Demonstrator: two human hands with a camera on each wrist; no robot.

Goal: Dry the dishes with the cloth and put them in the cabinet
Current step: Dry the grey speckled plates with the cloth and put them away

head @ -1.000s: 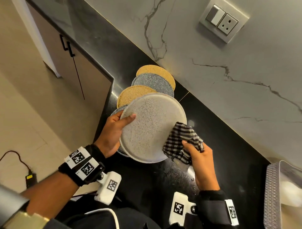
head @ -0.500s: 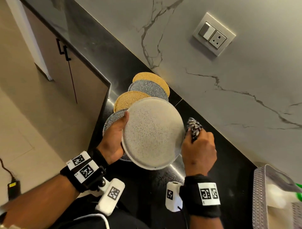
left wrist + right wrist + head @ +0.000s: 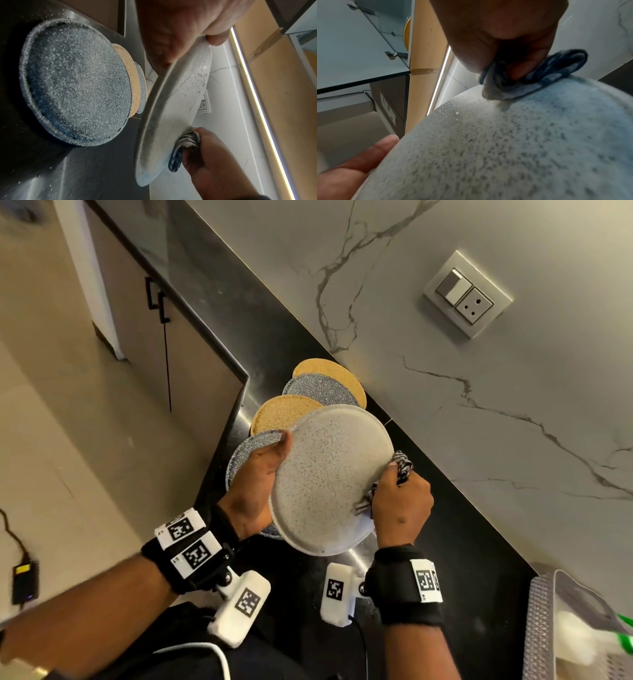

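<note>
Left hand (image 3: 255,484) grips tilted white plate (image 3: 329,474); right hand (image 3: 400,505) clutches checked cloth (image 3: 402,465) against its rim.

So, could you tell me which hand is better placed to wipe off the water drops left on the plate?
The right hand. It already grips the cloth against the plate, near the drops. The left hand holds the plate's edge, keeping it tilted.

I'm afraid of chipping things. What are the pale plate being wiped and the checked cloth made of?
The pale plate looks like speckled melamine or glazed stoneware: matte, grey flecks, thin rim, water beads on it. The frames cannot settle which. The checked cloth is soft woven fabric, probably cotton, bunched in the right hand.
</note>
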